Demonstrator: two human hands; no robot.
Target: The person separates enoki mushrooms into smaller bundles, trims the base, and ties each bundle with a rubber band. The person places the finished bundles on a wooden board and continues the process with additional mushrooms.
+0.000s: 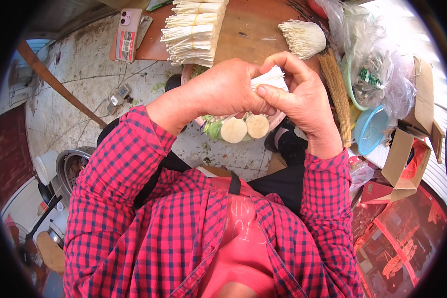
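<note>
Both hands meet over the near edge of a wooden table [246,44]. Between them is a small bundle of white enoki mushrooms [271,79]. My left hand [301,93] grips it with thumb and fingers from the right, and my right hand [232,89] closes round its other end. Stacked bundles of enoki [193,33], tied with yellow bands, lie on the table beyond my right hand. A loose pile of enoki [303,38] lies at the table's right. Below the hands, two round cut mushroom bases [234,130] show over a pink basin, partly hidden, with leafy scraps.
A phone [129,35] lies on the table's left corner. At the right are a straw whisk broom [337,93], plastic bags [372,70], a blue basket [370,130] and open cardboard boxes [402,160]. A metal strainer pot [69,164] and a power socket [119,97] are at the left.
</note>
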